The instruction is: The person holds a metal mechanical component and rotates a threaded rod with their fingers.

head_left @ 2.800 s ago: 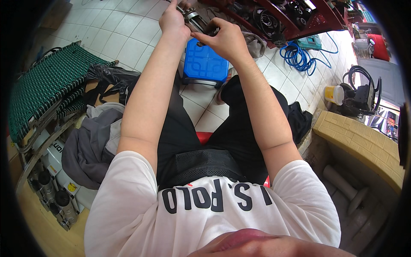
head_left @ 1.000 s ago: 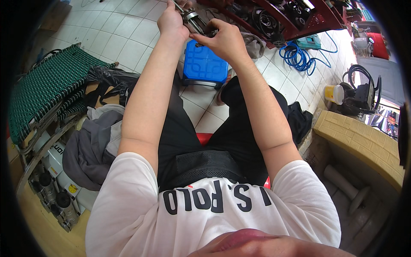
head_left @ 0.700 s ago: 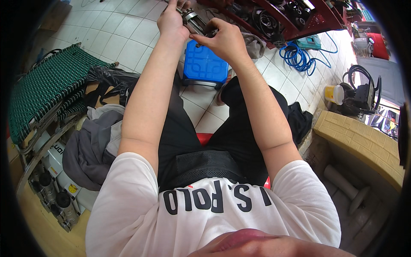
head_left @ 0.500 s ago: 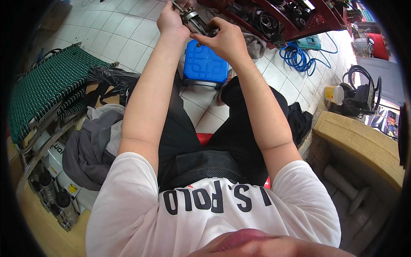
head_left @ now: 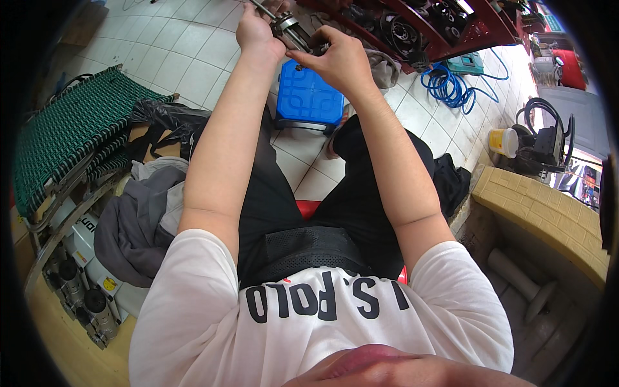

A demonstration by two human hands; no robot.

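At the top of the view I hold a metal machine part, roughly cylindrical, with a round collar and a thin rod rising from its upper left end. My left hand is closed around its upper end, and some fingers are hidden behind it. My right hand pinches the lower right end between thumb and bent fingers; the fingertips are partly hidden. Below both hands, between my feet, stands a blue plastic stool.
A red metal rack with dark machine parts stands beyond my right hand. Coiled blue hose lies on the tiled floor. Green woven folding furniture and grey cloth are at left; a white-and-yellow tub is at right.
The thin rod at the part's upper left end has tilted or shifted slightly, and the fingers of my left hand have moved a little. My right hand looks unchanged.
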